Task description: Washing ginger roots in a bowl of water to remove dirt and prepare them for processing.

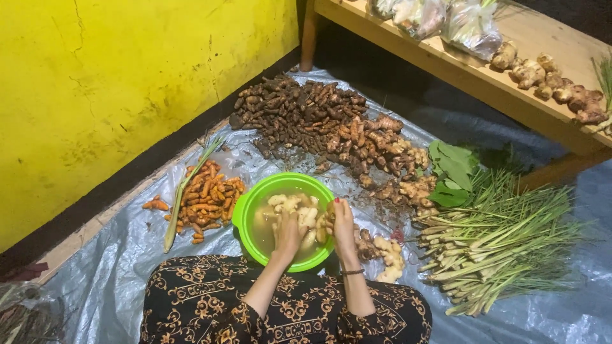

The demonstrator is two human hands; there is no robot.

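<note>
1. Head view: pale peeled ginger roots (294, 205) sit in cloudy water inside the round green plastic basin (245, 213), right before the knees.
2. Left hand (288, 234) curls down onto the roots, fingers closed around one.
3. Right hand (342, 224) pinches another piece at the rim.
4. Best to rub firmly underwater, turning each knob.
5. Alongside: orange turmeric fingers (207, 199), dark unwashed rhizome heap (299, 114), lemongrass stalks (503, 245).
</note>
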